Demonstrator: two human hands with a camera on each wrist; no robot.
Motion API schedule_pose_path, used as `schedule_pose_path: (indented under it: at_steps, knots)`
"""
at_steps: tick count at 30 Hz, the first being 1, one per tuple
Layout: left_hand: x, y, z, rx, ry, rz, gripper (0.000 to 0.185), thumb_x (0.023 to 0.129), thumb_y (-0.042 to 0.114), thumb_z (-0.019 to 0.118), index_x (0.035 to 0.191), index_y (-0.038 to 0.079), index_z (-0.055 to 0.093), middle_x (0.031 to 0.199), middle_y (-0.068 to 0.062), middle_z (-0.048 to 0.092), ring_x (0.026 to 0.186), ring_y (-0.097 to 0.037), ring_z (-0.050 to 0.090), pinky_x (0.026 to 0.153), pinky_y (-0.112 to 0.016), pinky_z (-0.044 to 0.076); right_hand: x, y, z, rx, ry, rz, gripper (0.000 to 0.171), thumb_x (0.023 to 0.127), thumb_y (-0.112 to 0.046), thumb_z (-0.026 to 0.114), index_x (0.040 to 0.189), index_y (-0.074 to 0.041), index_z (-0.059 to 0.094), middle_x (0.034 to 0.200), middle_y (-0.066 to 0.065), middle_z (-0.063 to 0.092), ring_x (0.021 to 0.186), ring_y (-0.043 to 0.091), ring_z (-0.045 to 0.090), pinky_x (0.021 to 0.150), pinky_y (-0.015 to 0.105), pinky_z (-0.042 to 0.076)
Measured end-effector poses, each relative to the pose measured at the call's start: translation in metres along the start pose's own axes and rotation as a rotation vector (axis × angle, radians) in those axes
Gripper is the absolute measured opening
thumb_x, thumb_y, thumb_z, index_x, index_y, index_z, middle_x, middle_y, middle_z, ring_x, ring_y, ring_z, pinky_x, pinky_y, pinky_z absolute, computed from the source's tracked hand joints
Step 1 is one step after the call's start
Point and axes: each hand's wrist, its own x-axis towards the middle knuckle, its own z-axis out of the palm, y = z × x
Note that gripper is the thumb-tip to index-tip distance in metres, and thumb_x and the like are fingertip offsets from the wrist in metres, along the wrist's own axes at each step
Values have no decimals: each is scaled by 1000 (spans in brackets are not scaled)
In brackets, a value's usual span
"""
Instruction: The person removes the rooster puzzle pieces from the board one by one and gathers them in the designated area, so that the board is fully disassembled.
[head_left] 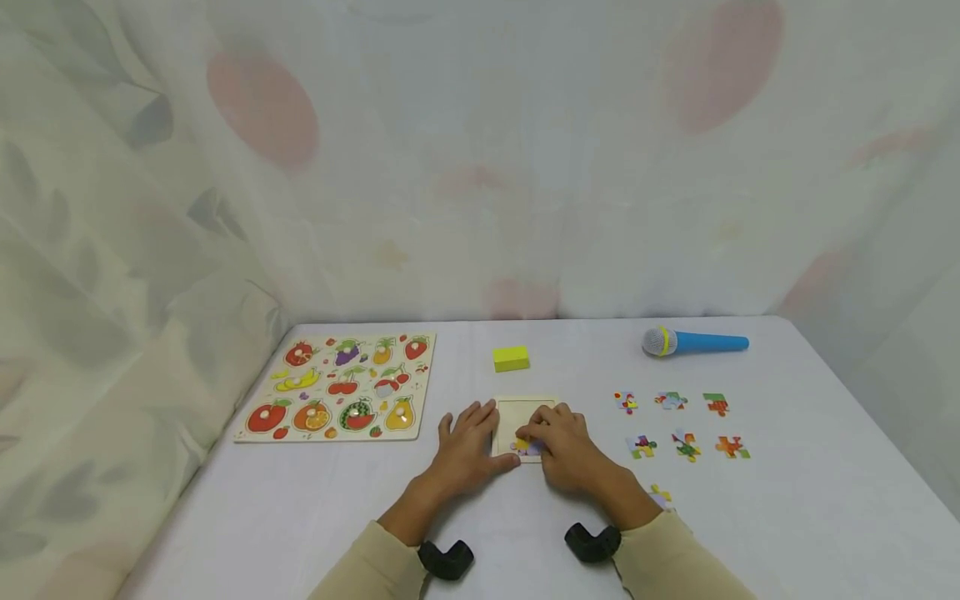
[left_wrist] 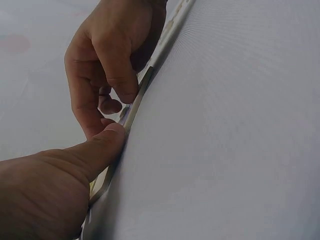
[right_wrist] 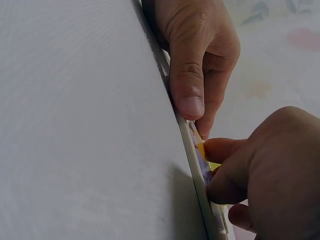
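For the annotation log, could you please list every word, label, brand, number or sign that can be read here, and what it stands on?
None: no readable text in any view.
Fruit puzzle board: pictures only, no words to make out.
Loose puzzle pieces: colour prints, too small to read.
Piece in the small frame, under the right hand with the left hand beside: blurred.
Toy microphone and yellow block: no marking visible.

Perhaps a curtained tabletop (head_left: 787, 533) play corner

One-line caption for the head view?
Left hand steadies a small puzzle tray while the right hand presses a piece in.
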Motion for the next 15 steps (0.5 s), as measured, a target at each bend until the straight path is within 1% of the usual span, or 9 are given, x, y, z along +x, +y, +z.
schedule_pose_path:
  at_steps: [4, 6, 8, 11, 15]
  knots:
    - [1, 0, -1, -3, 0, 0, 85, 68, 63, 55, 130, 7, 40, 137, -4, 30, 125, -24, 21, 92, -57, 7, 1, 1, 1, -9, 31, -6, 40, 71, 1, 48, 96, -25, 65, 87, -13, 44, 80, 9, 33, 66, 32, 25]
    - [1, 0, -1, -5, -2, -3, 85, 68, 63, 55, 130, 7, 40, 137, -4, 30, 126, -24, 21, 92, -57, 7, 1, 1, 0, -11, 43, -13, 40, 69, -1, 49, 96, -25, 65, 88, -13, 44, 81, 9, 33, 66, 32, 25]
    - [0, 0, -1, -7, -5, -2, 86, 68, 64, 55, 130, 7, 40, 137, -4, 30, 126, -24, 20, 92, -57, 7, 0, 1, 0, -7, 47, -22, 38, 66, -5, 52, 97, -25, 65, 88, -13, 45, 81, 9, 33, 65, 32, 25]
    - [0, 0, -1, -7, -5, 1, 86, 68, 64, 54, 130, 6, 40, 137, -4, 30, 126, -24, 20, 92, -56, 6, -1, 0, -1, -5, 45, -39, 35, 65, -14, 59, 99, -23, 64, 89, -13, 45, 83, 8, 33, 66, 33, 25]
    - [0, 0, 0, 3, -2, 1, 86, 68, 64, 54, 130, 7, 40, 137, -3, 30, 126, -24, 20, 92, -56, 7, -2, 2, -1, -4, 28, -62, 33, 69, -23, 63, 102, -21, 64, 90, -12, 43, 84, 8, 33, 70, 34, 26]
